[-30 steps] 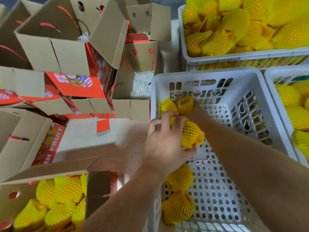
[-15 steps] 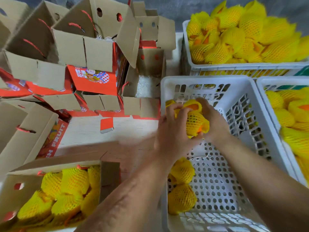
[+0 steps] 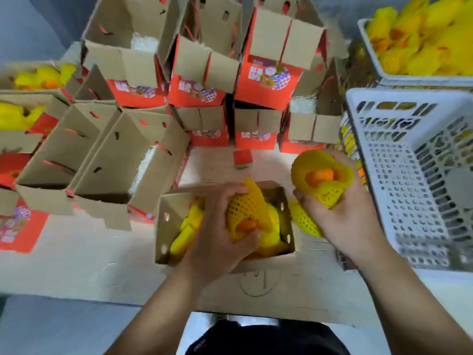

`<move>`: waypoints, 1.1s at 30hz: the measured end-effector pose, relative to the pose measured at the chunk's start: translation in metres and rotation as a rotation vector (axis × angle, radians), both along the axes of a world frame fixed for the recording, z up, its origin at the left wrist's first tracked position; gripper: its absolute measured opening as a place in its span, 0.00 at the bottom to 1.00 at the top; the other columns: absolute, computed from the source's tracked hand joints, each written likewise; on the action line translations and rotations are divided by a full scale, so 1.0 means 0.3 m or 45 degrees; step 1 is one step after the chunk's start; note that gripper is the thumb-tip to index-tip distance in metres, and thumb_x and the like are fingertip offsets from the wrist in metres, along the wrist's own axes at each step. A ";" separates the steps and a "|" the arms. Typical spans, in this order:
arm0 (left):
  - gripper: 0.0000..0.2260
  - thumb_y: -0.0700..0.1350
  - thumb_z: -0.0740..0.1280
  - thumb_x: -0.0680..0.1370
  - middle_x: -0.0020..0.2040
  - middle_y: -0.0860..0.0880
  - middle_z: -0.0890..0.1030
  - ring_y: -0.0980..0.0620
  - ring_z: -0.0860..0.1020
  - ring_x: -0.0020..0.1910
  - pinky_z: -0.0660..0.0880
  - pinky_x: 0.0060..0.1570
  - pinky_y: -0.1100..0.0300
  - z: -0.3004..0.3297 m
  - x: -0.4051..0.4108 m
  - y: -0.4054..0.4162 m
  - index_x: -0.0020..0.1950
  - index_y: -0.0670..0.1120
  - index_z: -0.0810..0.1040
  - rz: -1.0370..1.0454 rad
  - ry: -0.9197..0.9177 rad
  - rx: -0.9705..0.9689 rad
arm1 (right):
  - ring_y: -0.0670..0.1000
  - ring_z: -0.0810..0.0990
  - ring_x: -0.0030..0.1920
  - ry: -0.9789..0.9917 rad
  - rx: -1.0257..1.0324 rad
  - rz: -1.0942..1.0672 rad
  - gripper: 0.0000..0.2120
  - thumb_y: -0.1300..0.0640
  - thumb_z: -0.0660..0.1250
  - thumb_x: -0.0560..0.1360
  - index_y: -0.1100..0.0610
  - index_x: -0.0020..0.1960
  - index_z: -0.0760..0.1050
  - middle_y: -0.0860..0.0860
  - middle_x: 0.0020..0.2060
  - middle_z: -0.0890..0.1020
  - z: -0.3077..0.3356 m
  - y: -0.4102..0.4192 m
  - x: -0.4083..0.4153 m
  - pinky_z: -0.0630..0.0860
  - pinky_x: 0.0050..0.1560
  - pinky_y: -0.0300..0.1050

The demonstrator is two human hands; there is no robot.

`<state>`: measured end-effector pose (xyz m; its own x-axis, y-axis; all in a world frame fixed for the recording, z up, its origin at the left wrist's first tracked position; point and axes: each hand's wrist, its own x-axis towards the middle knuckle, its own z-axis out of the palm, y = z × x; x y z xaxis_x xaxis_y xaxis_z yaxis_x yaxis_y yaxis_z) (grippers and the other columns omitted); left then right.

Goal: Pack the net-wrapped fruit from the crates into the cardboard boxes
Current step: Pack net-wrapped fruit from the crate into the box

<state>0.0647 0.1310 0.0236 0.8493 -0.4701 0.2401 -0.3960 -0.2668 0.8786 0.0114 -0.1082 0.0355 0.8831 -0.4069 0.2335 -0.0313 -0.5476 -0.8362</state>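
The left hand (image 3: 220,226) is curled around a net-wrapped fruit (image 3: 247,213), thumb and fingers closed on its yellow foam net, with a patch of orange skin showing through the net's open end beside the thumb. That fruit sits directly over the open cardboard box (image 3: 261,265) at the near middle of the table (image 3: 76,265), resting on or just above the other netted fruit (image 3: 186,234) already packed inside; whether it touches them cannot be told. The right hand (image 3: 343,216) grasps a second net-wrapped fruit (image 3: 321,175), held up just to the right of the box and outside its wall, the net's mouth turned toward the camera so the orange fruit shows within. Another yellow net (image 3: 304,219) shows under the right palm, between that hand and the box's right wall. To the right of the right hand stands a white plastic crate (image 3: 409,180) with perforated walls. At the far right a further crate (image 3: 414,80) is heaped with yellow netted fruit. Empty red-and-brown boxes (image 3: 268,73) with raised flaps crowd the far and left parts of the table, and two at the far left hold fruit.
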 end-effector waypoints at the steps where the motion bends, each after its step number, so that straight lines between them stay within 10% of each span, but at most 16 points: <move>1: 0.28 0.50 0.75 0.70 0.66 0.51 0.72 0.50 0.71 0.67 0.69 0.67 0.52 -0.013 0.039 0.115 0.68 0.54 0.70 0.008 -0.108 0.128 | 0.37 0.78 0.60 0.029 0.035 0.015 0.32 0.40 0.75 0.70 0.44 0.71 0.69 0.36 0.60 0.79 -0.016 0.087 0.018 0.72 0.55 0.29; 5: 0.30 0.48 0.76 0.71 0.71 0.51 0.61 0.48 0.67 0.70 0.72 0.67 0.48 -0.066 0.199 0.358 0.68 0.62 0.65 -0.232 -0.139 0.588 | 0.45 0.80 0.60 0.144 0.289 -0.030 0.33 0.38 0.76 0.69 0.45 0.69 0.71 0.42 0.58 0.81 -0.106 0.361 0.064 0.76 0.62 0.42; 9: 0.24 0.42 0.62 0.81 0.77 0.49 0.57 0.46 0.67 0.72 0.71 0.67 0.49 -0.141 0.284 0.365 0.76 0.57 0.64 -0.582 -0.655 1.349 | 0.52 0.83 0.56 0.262 0.434 -0.089 0.27 0.41 0.76 0.71 0.55 0.64 0.77 0.51 0.54 0.85 -0.152 0.474 0.066 0.79 0.60 0.59; 13: 0.32 0.58 0.62 0.73 0.81 0.51 0.56 0.43 0.55 0.79 0.56 0.77 0.43 -0.139 0.298 0.341 0.78 0.63 0.61 -0.834 -0.393 1.418 | 0.53 0.84 0.56 0.291 0.521 -0.184 0.22 0.49 0.78 0.74 0.56 0.64 0.77 0.52 0.53 0.85 -0.134 0.478 0.075 0.80 0.60 0.61; 18: 0.43 0.67 0.62 0.66 0.80 0.61 0.52 0.48 0.54 0.80 0.56 0.76 0.44 -0.074 0.233 0.319 0.80 0.68 0.47 -0.438 -0.237 0.899 | 0.49 0.86 0.52 0.306 0.612 -0.110 0.19 0.53 0.78 0.72 0.49 0.61 0.79 0.48 0.51 0.87 -0.061 0.495 0.080 0.83 0.54 0.53; 24: 0.40 0.50 0.73 0.74 0.82 0.54 0.60 0.47 0.64 0.79 0.62 0.76 0.39 -0.048 0.182 0.322 0.78 0.74 0.56 -0.800 0.930 -0.292 | 0.54 0.85 0.53 0.645 1.044 0.342 0.17 0.53 0.72 0.74 0.52 0.62 0.80 0.55 0.53 0.86 0.077 0.513 0.065 0.81 0.46 0.44; 29: 0.34 0.66 0.74 0.73 0.71 0.59 0.77 0.56 0.79 0.65 0.77 0.66 0.50 -0.071 0.170 0.337 0.76 0.68 0.66 -0.619 0.972 -0.132 | 0.51 0.85 0.54 0.870 0.999 0.375 0.23 0.54 0.75 0.74 0.54 0.67 0.75 0.53 0.55 0.86 0.108 0.524 0.029 0.80 0.46 0.43; 33: 0.22 0.58 0.74 0.76 0.58 0.56 0.85 0.55 0.84 0.53 0.81 0.52 0.58 -0.068 0.125 0.335 0.70 0.59 0.77 -0.438 1.047 -0.227 | 0.54 0.85 0.53 0.904 1.047 0.220 0.26 0.50 0.77 0.72 0.52 0.67 0.76 0.57 0.56 0.85 0.098 0.515 0.011 0.81 0.47 0.48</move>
